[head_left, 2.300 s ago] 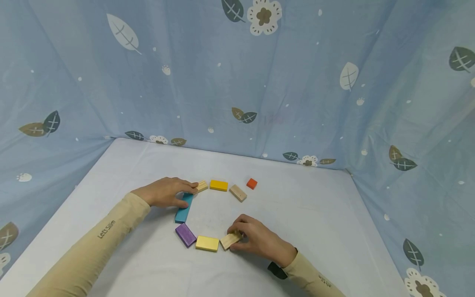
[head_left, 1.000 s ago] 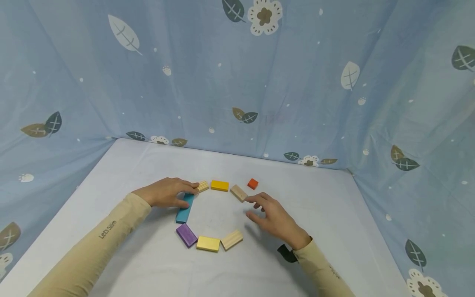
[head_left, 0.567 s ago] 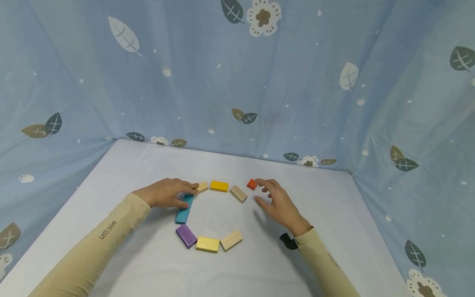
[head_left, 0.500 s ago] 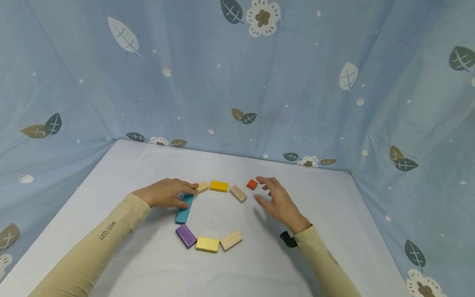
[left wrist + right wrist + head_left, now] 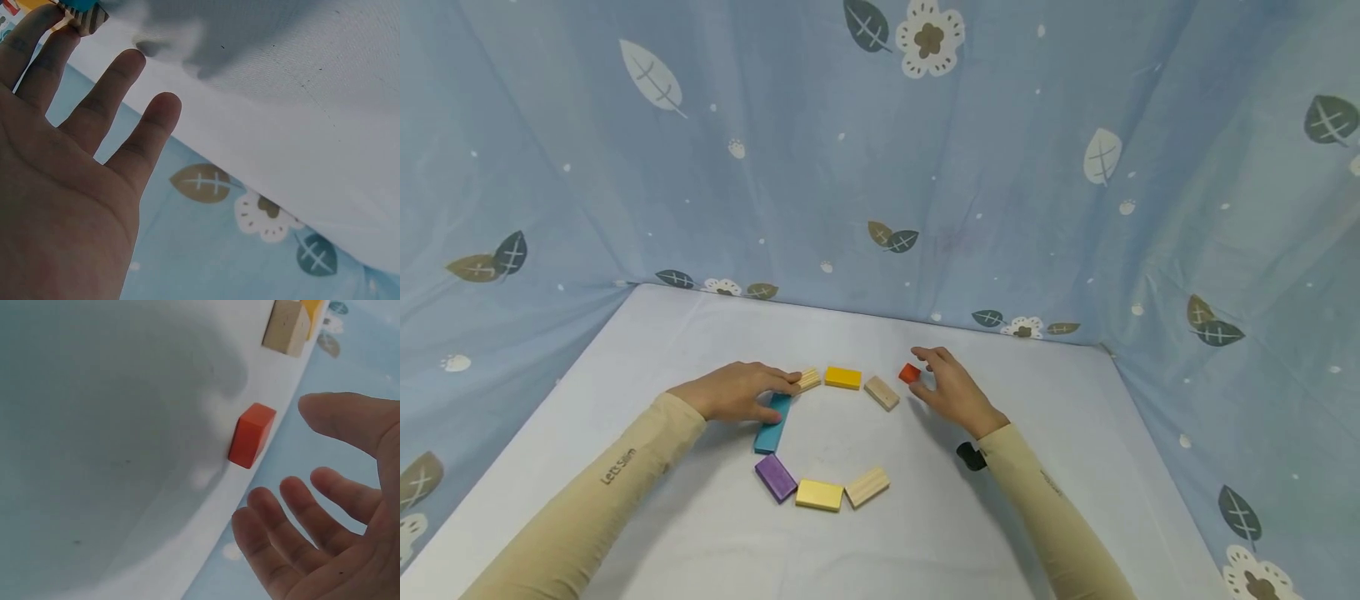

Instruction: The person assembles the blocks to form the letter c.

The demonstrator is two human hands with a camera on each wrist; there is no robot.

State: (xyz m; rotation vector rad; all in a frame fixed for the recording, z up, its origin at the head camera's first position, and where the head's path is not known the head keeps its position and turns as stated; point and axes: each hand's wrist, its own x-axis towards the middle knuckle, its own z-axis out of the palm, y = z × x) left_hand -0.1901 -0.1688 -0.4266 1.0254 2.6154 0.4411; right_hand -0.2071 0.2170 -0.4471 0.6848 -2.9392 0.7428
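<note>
My left hand rests with extended fingers at a striped wooden block and its thumb on a long blue block. In the left wrist view two fingertips meet the striped block. Further right, my right hand hovers by a small red block, thumb and fingers spread to either side. The right wrist view shows the red block standing apart from the fingertips. A yellow-orange block and a plain wooden block lie between the two hands.
Along the near side of the curve lie a purple block, a pale yellow block and a light wooden block. All sit on a white-covered table. A blue patterned curtain hangs behind and at both sides.
The right hand released the light wooden block at the front, then moved up and right to the red block, its fingers now beyond it. The left hand stayed in place.
</note>
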